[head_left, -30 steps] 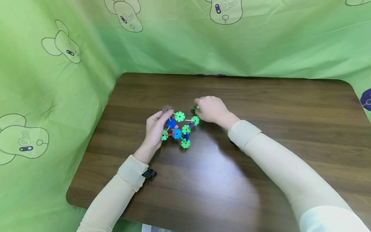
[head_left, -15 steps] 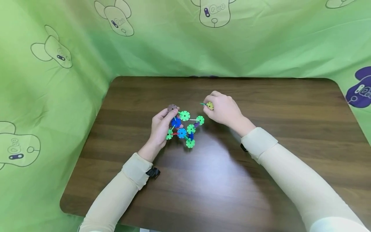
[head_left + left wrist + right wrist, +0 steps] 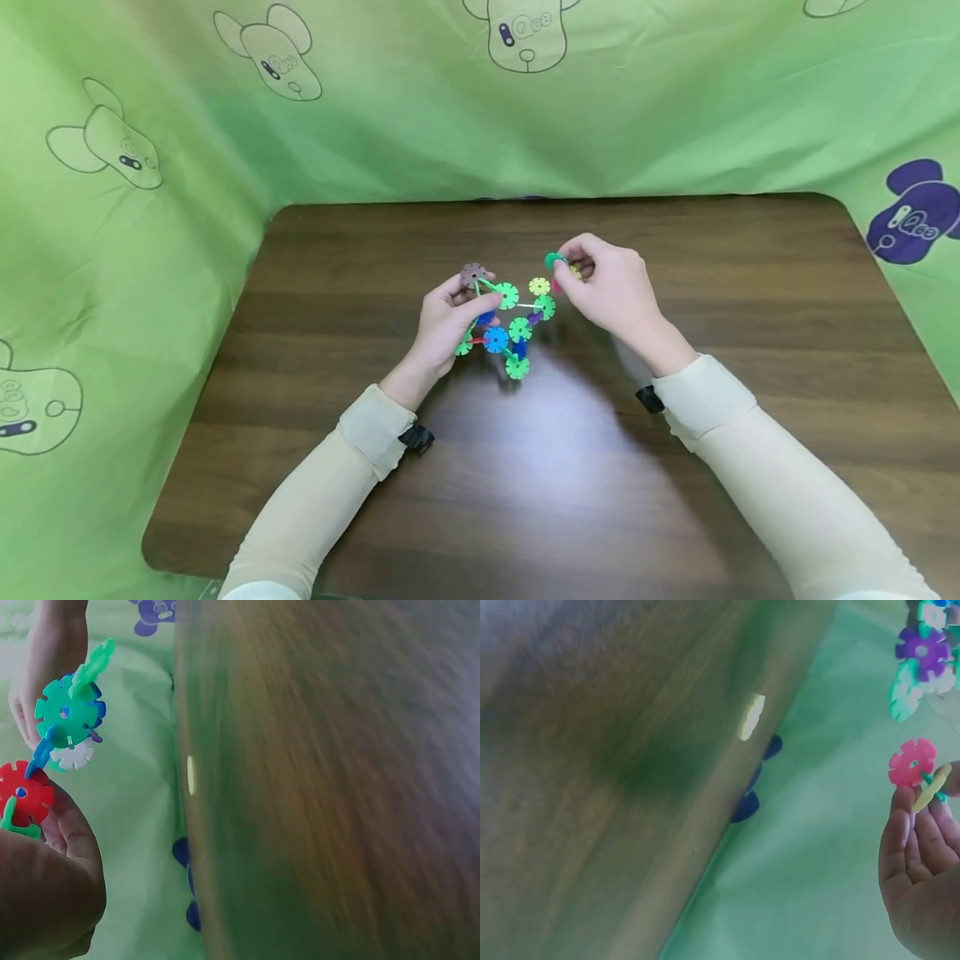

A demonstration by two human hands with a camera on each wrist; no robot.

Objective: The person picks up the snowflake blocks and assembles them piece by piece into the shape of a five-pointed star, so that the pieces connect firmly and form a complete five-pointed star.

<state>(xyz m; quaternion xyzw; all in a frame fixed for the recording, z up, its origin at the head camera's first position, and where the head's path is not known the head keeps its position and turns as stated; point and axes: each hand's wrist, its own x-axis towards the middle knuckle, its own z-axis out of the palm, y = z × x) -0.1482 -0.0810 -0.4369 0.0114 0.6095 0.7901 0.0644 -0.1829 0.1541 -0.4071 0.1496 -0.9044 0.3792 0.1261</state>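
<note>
My left hand (image 3: 452, 321) grips the left side of a linked frame of notched interlocking discs. A grey-brown disc (image 3: 473, 275) tops it, and green and blue discs (image 3: 496, 340) hang to the right. In the left wrist view, a red disc (image 3: 26, 793) of this frame lies at the fingers. My right hand (image 3: 617, 287) pinches a small cluster: a green disc (image 3: 555, 260), a yellow one partly hidden by the fingers, and a pink disc (image 3: 913, 763). Cluster and frame look apart in the right wrist view. Close by, a single yellow disc (image 3: 539, 286) appears to lie on the table.
The brown wooden table (image 3: 360, 500) has rounded corners. A green curtain (image 3: 390, 125) printed with bear heads hangs behind it and along its left side. Small dark devices (image 3: 417, 437) sit on both wrists.
Both hands have shifted right across the table with their pieces. My right hand has turned, bringing a green disc into view at its fingertips. A yellow disc now shows beside it.
</note>
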